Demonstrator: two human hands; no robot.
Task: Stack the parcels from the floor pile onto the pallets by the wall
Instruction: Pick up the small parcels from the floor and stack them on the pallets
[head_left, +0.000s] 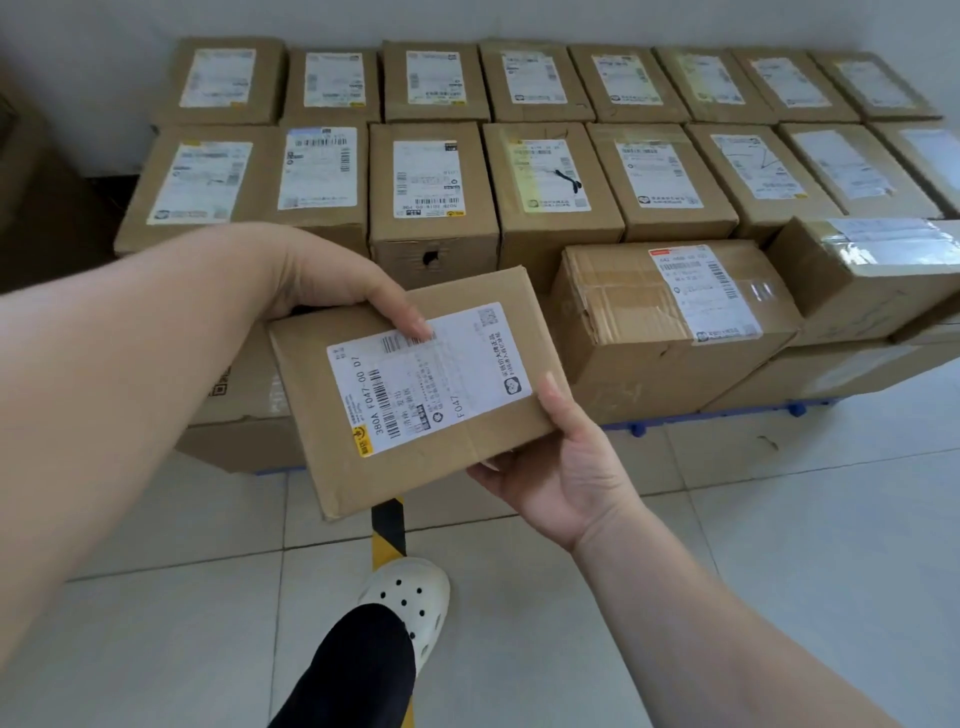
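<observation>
I hold a flat brown cardboard parcel (415, 447) with a white shipping label, tilted, in front of the stack. My left hand (332, 280) grips its far top edge, fingers lying over the label. My right hand (561, 457) supports its near right corner from below, thumb on top. Behind it, two rows of labelled brown parcels (431, 182) stand along the wall. Lower parcels (670, 322) sit in front on a blue pallet (639, 427).
A low box (244, 415) lies at the front left of the stack, partly hidden by the held parcel. A yellow-and-black floor stripe (388, 530) runs toward my foot in a white clog (410, 597). Pale floor tiles spread around me.
</observation>
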